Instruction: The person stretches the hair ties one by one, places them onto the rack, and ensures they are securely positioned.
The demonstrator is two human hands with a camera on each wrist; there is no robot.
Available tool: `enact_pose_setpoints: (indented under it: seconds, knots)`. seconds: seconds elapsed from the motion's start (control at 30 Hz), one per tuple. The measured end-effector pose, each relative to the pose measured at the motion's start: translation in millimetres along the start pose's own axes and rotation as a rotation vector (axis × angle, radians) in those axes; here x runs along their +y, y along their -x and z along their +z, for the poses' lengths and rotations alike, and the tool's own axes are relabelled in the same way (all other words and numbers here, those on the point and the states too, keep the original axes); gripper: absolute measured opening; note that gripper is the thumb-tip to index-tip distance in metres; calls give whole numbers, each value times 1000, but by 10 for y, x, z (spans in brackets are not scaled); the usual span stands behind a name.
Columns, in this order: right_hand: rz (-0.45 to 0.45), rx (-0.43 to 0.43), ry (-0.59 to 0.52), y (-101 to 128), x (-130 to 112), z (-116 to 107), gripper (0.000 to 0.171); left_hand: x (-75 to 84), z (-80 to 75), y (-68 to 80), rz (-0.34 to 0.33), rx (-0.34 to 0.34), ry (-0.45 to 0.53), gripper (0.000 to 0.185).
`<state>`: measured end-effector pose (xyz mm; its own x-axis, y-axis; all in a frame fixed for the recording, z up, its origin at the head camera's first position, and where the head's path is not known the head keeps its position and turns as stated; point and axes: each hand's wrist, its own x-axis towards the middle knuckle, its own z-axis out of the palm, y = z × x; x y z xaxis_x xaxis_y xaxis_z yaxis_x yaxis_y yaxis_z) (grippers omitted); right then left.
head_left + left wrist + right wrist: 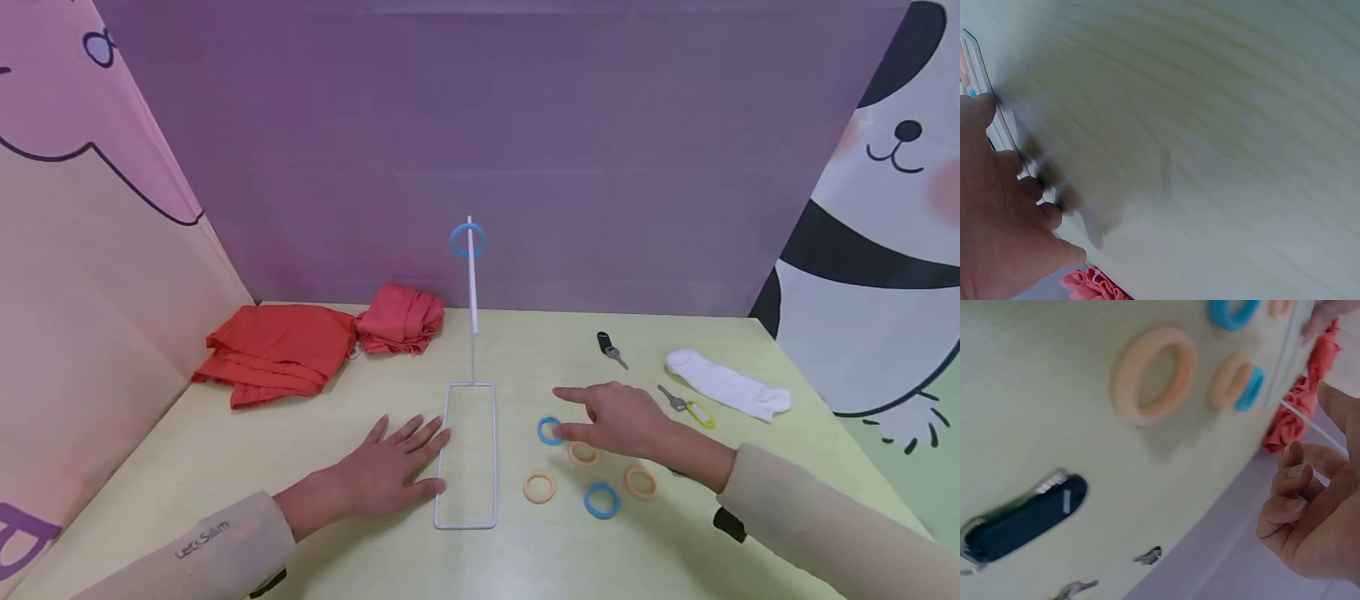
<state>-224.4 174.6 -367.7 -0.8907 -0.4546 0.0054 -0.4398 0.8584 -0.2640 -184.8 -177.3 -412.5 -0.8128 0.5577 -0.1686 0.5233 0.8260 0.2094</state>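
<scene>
The left sleeve [202, 542] has small grey letters on it. They look like "Leck Slim", but they are tiny and hard to read. No other words or numbers can be read.

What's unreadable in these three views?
- Blue ring at the pole top: blurred in the head view.
- Blue ring by the right hand: the thumb partly covers it, so contact is unclear.
- Left hand: left wrist view cuts off most of it.
- Keys: too small for detail.
</scene>
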Motion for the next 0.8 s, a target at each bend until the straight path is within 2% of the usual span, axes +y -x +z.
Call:
enact_pose_setpoints:
  seconds: [0.23, 0.4, 0.8]
  knots:
    - [-1, -44, 46, -40, 72, 252, 62, -4, 12, 8, 9, 17, -5, 75]
    - [-10, -32, 81, -88, 78, 294, 60, 6, 7, 15, 11, 22, 1, 74]
    - [13, -81, 34, -172, 90, 318, 55, 1, 4, 5, 1, 10, 4, 74]
